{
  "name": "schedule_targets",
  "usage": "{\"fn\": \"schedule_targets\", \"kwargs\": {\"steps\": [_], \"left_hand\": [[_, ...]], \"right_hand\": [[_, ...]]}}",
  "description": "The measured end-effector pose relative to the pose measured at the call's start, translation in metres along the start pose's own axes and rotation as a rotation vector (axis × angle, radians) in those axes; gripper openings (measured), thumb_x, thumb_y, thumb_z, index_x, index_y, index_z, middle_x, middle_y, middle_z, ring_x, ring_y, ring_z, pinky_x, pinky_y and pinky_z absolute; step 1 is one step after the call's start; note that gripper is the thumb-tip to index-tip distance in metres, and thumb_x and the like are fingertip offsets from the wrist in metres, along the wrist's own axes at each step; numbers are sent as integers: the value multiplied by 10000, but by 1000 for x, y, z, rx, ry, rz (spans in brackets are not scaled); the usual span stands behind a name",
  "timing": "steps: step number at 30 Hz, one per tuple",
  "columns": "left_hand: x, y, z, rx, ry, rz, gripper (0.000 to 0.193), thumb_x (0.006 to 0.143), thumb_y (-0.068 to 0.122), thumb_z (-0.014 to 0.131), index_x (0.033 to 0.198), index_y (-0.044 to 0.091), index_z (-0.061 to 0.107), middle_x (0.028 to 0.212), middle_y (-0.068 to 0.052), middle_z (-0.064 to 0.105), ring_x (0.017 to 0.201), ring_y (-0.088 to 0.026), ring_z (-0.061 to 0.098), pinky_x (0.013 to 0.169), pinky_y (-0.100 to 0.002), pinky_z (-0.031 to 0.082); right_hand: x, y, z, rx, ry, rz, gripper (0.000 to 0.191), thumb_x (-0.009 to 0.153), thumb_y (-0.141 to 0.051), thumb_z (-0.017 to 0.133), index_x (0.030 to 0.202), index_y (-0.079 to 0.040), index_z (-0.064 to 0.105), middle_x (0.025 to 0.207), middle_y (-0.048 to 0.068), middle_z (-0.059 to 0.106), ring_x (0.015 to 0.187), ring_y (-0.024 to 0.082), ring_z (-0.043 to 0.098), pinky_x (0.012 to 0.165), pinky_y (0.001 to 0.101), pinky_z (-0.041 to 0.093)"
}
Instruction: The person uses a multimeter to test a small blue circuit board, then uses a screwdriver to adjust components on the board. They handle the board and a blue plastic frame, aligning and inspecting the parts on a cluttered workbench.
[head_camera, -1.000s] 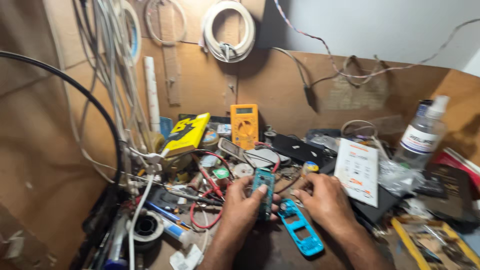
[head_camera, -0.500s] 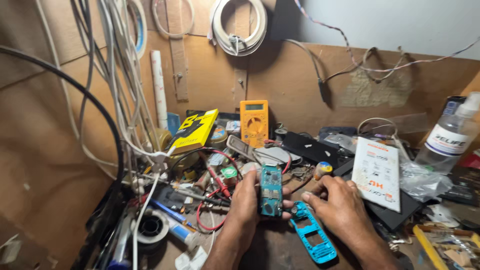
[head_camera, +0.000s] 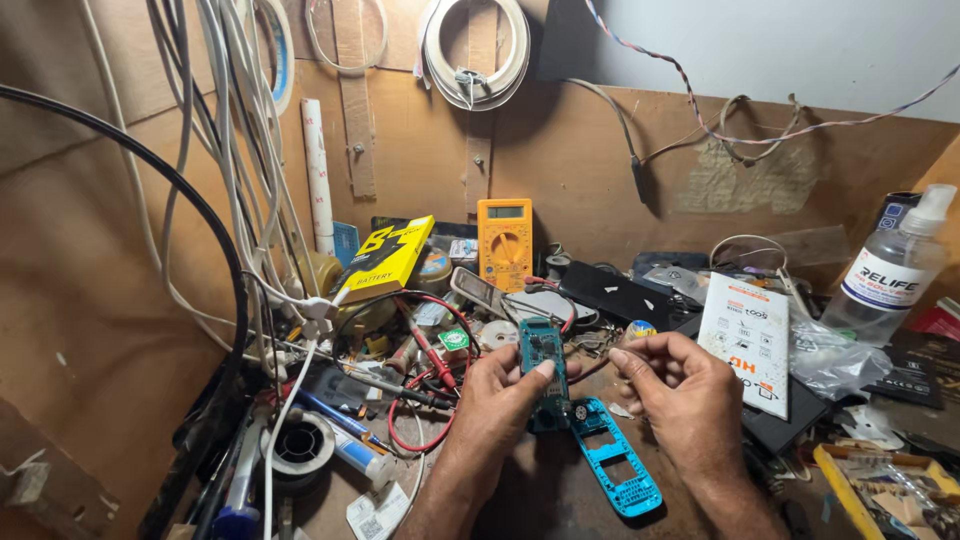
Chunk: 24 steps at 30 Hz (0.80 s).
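Your left hand (head_camera: 500, 395) is clamped around a teal phone circuit board (head_camera: 545, 372), held upright at the bench centre. Your right hand (head_camera: 680, 395), at three o'clock of it, has its fingers pinched together, holding nothing visible. A blue phone frame (head_camera: 615, 470) lies at five o'clock.

Circuit board (head_camera: 545, 365) in left hand (head_camera: 500, 400), phone frame (head_camera: 615, 470) just below-right, multimeter (head_camera: 505, 243) behind.

Place: I see a small electronics repair workshop.
Evidence: orange multimeter (head_camera: 505, 243), solder spool (head_camera: 299, 447), coiled cables (head_camera: 473, 50) on plywood wall (head_camera: 560, 160), opened phone board (head_camera: 545, 370).
Desk (head_camera: 540, 490): crowded with parts.
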<state>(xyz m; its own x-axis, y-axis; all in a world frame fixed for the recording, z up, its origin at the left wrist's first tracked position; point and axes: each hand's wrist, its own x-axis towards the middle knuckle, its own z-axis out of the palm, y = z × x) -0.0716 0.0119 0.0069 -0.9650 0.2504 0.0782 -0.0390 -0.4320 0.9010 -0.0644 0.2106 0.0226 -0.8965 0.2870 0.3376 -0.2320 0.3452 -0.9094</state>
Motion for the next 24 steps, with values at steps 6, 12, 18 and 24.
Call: {"fn": "schedule_targets", "kwargs": {"steps": [6, 12, 18, 24], "left_hand": [[-4, 4, 2, 279, 154, 79, 415, 755, 105, 863, 1095, -52, 685, 838, -62, 733, 730, -153, 706, 582, -317, 589], [-1, 5, 4, 238, 279, 8, 583, 747, 178, 819, 1263, 65, 571, 942, -81, 698, 744, -165, 735, 584, -368, 642], [2, -3, -4, 54, 223, -44, 385, 1011, 279, 490, 1207, -17, 640, 993, -102, 685, 823, -189, 742, 651, -384, 696], [6, -7, -8, 62, 215, -92, 330, 1018, 206, 488, 1205, -22, 636, 953, -121, 704, 778, -220, 740, 658, -399, 674]], "right_hand": [[-2, 5, 4, 36, -38, 86, 194, 896, -159, 744, 985, 13, 758, 659, 90, 708, 517, 108, 642, 443, 260, 520], [2, 16, 6, 133, -112, 124, 219, 907, -122, 726, 1058, 33, 760, 705, 109, 738, 561, 128, 672, 503, 268, 559], [-2, 6, 9, 224, -146, 55, 290, 886, -84, 701, 1164, -10, 734, 827, 63, 768, 685, 98, 703, 609, 259, 609], [-19, -13, 16, 119, -150, -22, 276, 883, -72, 736, 1149, -19, 788, 851, 53, 792, 708, 84, 677, 649, 240, 567]]}}
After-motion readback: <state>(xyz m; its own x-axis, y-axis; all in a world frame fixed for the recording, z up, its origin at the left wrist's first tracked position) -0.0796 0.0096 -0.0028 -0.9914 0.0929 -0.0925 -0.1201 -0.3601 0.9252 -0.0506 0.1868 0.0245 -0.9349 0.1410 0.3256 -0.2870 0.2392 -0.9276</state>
